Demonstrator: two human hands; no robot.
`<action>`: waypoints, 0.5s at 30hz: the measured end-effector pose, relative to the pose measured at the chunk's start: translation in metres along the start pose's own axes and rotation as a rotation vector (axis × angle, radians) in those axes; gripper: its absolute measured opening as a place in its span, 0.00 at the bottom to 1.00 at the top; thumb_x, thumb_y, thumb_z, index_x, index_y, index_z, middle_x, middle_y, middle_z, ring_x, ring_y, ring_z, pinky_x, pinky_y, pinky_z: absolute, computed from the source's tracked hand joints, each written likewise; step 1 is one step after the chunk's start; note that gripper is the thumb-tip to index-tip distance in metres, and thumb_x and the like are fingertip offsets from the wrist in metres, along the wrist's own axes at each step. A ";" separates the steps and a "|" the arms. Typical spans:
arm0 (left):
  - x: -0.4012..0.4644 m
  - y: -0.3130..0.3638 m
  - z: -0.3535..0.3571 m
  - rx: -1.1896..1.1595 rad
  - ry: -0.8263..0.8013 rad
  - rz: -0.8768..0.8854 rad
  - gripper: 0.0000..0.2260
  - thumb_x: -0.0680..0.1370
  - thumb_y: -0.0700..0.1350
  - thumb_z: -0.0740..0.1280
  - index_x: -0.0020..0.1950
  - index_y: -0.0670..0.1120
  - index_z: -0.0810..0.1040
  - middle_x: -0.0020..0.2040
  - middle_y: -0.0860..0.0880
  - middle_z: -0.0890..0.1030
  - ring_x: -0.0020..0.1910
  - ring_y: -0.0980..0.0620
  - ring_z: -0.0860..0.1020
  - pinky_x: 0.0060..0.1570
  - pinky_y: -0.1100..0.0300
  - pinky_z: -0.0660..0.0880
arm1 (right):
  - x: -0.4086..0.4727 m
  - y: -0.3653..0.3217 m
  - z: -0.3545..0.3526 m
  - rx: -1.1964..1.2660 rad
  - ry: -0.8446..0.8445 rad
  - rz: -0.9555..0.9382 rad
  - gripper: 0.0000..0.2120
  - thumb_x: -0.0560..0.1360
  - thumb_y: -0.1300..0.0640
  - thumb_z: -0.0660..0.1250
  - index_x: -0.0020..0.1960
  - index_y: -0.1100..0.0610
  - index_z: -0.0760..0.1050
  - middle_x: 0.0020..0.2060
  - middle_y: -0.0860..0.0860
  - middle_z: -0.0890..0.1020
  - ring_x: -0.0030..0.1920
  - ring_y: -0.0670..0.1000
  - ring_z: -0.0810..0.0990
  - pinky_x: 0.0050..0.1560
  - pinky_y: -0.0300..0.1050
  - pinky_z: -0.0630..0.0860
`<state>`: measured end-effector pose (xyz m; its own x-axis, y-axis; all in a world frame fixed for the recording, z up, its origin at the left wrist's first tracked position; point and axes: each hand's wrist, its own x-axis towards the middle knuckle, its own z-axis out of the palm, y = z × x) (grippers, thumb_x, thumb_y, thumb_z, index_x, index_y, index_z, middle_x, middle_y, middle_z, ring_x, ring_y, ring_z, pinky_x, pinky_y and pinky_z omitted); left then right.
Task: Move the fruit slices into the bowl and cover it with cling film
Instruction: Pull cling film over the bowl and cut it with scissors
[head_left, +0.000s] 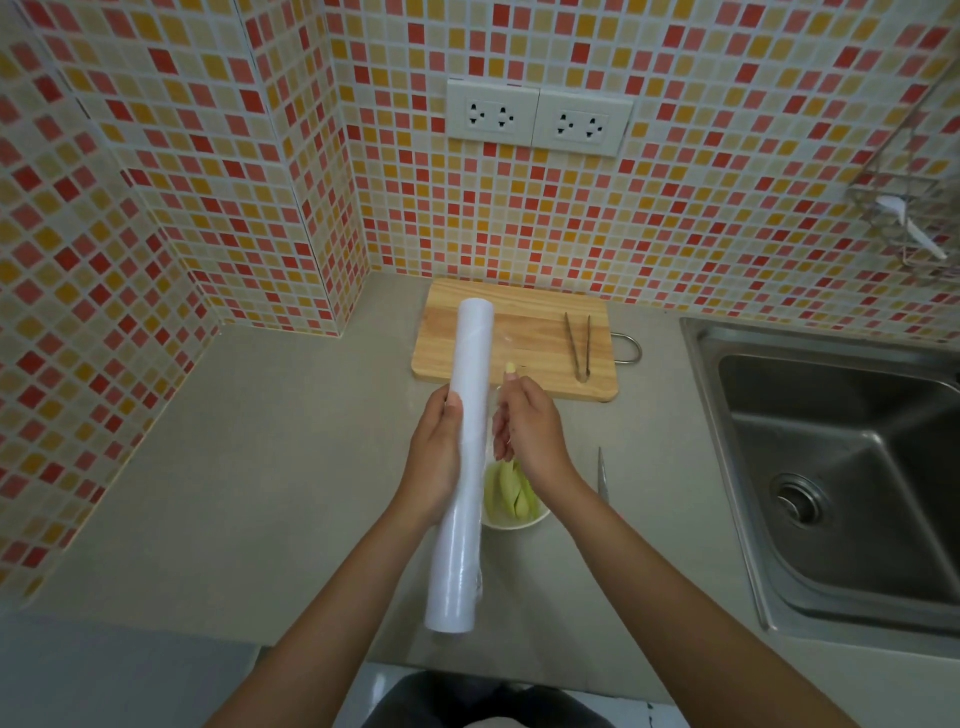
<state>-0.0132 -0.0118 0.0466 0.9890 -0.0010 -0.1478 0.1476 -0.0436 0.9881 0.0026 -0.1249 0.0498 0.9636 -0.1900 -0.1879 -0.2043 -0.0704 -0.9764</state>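
My left hand (434, 457) grips a long white roll of cling film (464, 452), held lengthwise over the counter. Just right of the roll, my right hand (527, 434) pinches the loose transparent edge of the film. Below both hands sits a white bowl (514, 522) holding pale yellow-green fruit slices (506, 493); the hands and roll hide part of it. A wooden cutting board (524, 343) lies farther back, with metal tongs (578, 345) on its right side.
A knife (601, 475) lies on the grey counter right of the bowl. A steel sink (841, 467) fills the right side. Tiled walls close the back and left, with two sockets (537, 117) above the board. A wire rack (904, 208) hangs at upper right.
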 end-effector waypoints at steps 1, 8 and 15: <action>0.000 0.001 0.002 -0.023 0.005 -0.008 0.13 0.83 0.50 0.52 0.57 0.48 0.74 0.44 0.51 0.79 0.40 0.56 0.77 0.38 0.68 0.74 | -0.004 0.003 0.004 -0.044 0.003 -0.012 0.17 0.80 0.50 0.57 0.35 0.55 0.66 0.25 0.52 0.72 0.20 0.50 0.69 0.22 0.40 0.66; 0.000 0.002 0.000 -0.019 0.017 -0.044 0.17 0.83 0.50 0.52 0.49 0.40 0.73 0.46 0.35 0.77 0.42 0.46 0.76 0.48 0.47 0.74 | -0.011 0.009 0.003 -0.063 0.032 -0.062 0.15 0.81 0.61 0.53 0.35 0.56 0.62 0.28 0.58 0.69 0.24 0.53 0.67 0.22 0.40 0.65; 0.002 0.008 0.001 -0.089 0.046 -0.086 0.16 0.82 0.51 0.53 0.42 0.45 0.72 0.38 0.41 0.76 0.37 0.44 0.76 0.43 0.44 0.75 | -0.024 0.013 0.013 -0.023 -0.012 -0.012 0.16 0.80 0.52 0.58 0.35 0.55 0.64 0.24 0.51 0.70 0.22 0.50 0.70 0.20 0.40 0.66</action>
<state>-0.0103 -0.0127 0.0539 0.9716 0.0444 -0.2322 0.2302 0.0469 0.9720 -0.0213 -0.1083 0.0403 0.9681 -0.1772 -0.1772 -0.1960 -0.0949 -0.9760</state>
